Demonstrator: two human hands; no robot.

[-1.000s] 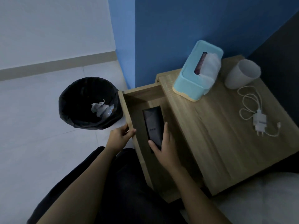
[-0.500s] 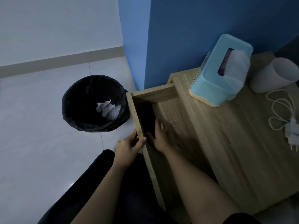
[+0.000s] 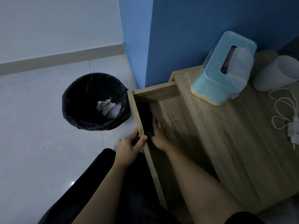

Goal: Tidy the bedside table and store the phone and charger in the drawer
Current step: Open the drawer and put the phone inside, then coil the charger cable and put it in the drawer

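Note:
The wooden drawer (image 3: 168, 94) of the bedside table (image 3: 242, 156) is pulled out. A dark phone (image 3: 144, 113) lies inside it, along the front panel. My right hand (image 3: 159, 137) reaches down into the drawer, with thumb and fingers on the phone's near end. My left hand (image 3: 130, 145) grips the top edge of the drawer's front panel. The white charger (image 3: 293, 135) with its looped cable (image 3: 280, 107) lies on the table top at the far right, apart from both hands.
A light blue tissue box (image 3: 218, 78) and a white cup (image 3: 278, 73) stand at the back of the table top. A black-lined bin (image 3: 80, 102) holding crumpled rubbish sits on the tiled floor left of the drawer. The blue wall is behind.
My right hand has lowered the phone from above the drawer down to its bottom, against the front panel. My left hand has kept its hold on the drawer front.

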